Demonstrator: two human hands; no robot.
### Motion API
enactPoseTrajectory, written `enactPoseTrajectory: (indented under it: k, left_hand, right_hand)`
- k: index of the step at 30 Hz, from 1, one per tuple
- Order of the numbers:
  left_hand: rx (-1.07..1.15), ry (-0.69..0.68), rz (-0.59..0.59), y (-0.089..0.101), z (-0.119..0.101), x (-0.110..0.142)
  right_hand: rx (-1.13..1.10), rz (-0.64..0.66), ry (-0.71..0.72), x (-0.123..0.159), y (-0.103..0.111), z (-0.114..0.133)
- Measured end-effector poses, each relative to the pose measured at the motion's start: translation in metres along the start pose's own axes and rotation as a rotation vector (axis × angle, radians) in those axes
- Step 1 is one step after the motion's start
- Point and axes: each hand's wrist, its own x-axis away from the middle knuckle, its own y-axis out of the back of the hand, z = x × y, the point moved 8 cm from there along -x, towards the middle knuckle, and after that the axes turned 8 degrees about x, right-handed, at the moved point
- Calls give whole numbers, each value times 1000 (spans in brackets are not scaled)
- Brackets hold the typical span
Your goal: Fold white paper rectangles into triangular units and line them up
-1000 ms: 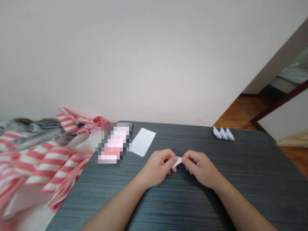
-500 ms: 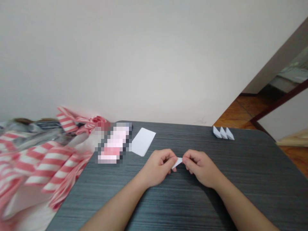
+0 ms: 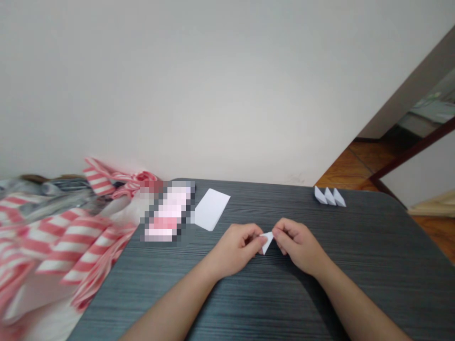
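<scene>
A small white folded paper [image 3: 268, 242], triangular in outline, is held just above the dark table between both hands. My left hand [image 3: 240, 248] pinches its left side between thumb and fingers. The thumb and fingertips of my right hand [image 3: 298, 245] are closed on its upper right corner. Fingers cover part of the paper, so its full shape is hidden. Beyond my left hand lies a flat stack of white paper [image 3: 212, 209]. Several folded white paper pieces [image 3: 330, 196] stand side by side toward the back right.
The dark wood-grain table [image 3: 220, 310] meets a pale wall [image 3: 227, 94] at its back edge. A pixelated phone-like object [image 3: 168, 211] lies at the left. Red-and-white striped cloth [image 3: 67, 241] is heaped beside the table's left edge. A tiled floor [image 3: 346, 166] shows at right.
The folded paper has turned, its lower point now aiming more steeply down, and shifted slightly right. My left hand has moved a little right with it; both hands keep their pinch.
</scene>
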Motion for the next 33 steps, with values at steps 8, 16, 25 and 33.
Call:
enactPoseTrajectory:
  k: [8, 16, 25, 33]
  left_hand:
    - [72, 16, 20, -2, 0, -1]
    - [79, 35, 2, 2, -5, -2]
    - [77, 6, 50, -1, -5, -2]
    - [106, 5, 59, -2, -6, -1]
  right_hand:
    - [-95, 63, -14, 2, -7, 1]
    - [-251, 110, -2, 2, -17, -1]
    - [-281, 100, -5, 0, -18, -5]
    - [-278, 112, 0, 0, -19, -5]
